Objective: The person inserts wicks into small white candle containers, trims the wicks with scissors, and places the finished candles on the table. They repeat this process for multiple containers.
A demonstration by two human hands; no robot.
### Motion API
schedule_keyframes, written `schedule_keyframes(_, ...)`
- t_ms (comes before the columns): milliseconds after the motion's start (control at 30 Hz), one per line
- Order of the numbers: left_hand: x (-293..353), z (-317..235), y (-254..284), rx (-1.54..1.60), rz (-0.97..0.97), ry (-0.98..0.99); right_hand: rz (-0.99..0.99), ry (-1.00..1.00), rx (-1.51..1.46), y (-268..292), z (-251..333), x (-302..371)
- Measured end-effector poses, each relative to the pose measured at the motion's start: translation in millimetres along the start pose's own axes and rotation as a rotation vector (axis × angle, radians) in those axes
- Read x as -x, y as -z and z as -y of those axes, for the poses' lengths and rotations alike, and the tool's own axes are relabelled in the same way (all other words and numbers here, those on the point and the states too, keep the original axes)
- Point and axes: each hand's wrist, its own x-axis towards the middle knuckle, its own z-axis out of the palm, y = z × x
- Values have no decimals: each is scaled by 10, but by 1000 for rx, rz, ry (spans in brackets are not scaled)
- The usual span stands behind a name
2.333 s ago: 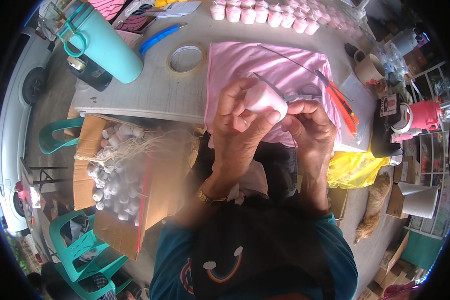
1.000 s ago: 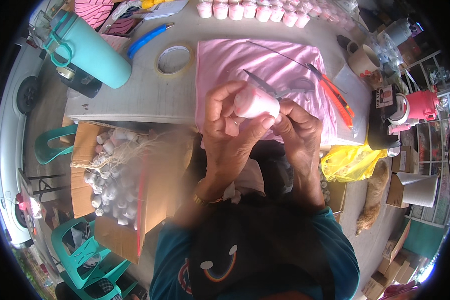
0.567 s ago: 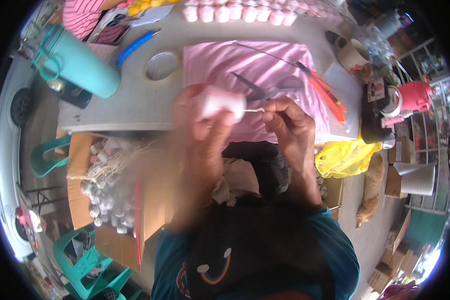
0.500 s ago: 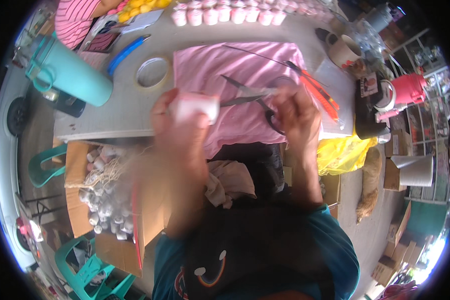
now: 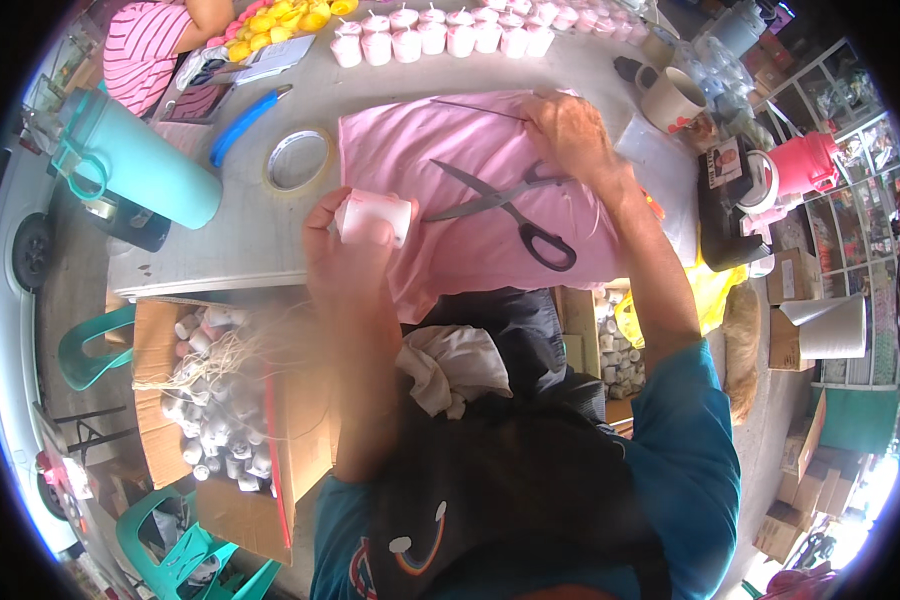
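Note:
My left hand (image 5: 355, 240) is closed around a small pink-and-white candle (image 5: 378, 217), lying on its side above the near left part of a pink cloth (image 5: 400, 130). At the cloth's far right, my right hand (image 5: 570, 135) has its fingers curled together over the end of a thin dark rod (image 5: 475, 106); the fingertips are partly hidden. Between my hands a pair of black-handled scissors (image 5: 510, 205) lies spread apart on the cloth. An orange cutter (image 5: 654, 205) shows only in part beside my right wrist.
Pink-and-white candles (image 5: 407, 46) stand in rows at the back. A tape roll (image 5: 298, 137), blue cutter (image 5: 242, 130) and turquoise tumbler (image 5: 160, 165) are at left. A mug (image 5: 672, 100) stands right. A cardboard box (image 5: 235, 510) of small cylinders sits below the table's left side.
My right hand has moved away from the scissors, up to the cloth's far edge and onto the rod. The scissors now lie free. My left hand still holds the candle.

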Motion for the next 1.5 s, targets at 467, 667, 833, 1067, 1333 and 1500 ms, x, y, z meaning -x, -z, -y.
schedule_keyframes(467, 12, 226, -649, 230, 370, 224, -471, -509, -359, 1839, 308, 841)
schedule_keyframes(667, 346, 685, -1547, 530, 616, 796, -146, -461, -270, 1739, 647, 2308)
schedule_keyframes(833, 701, 997, -2054, 567, 786, 1073, -189, -742, -317, 1763, 702, 3052)
schedule_keyframes(1067, 812, 1151, -2280, 591, 791, 1146, -230, -771, -331, 1683, 584, 3254)
schedule_keyframes(1333, 909, 1170, -2428, 367, 958, 788, -259, -862, -474, 1679, 608, 3327)
schedule_keyframes(1500, 1192, 1097, -2439, 103, 1285, 651, -290, -1015, -614, 1707, 596, 3354)
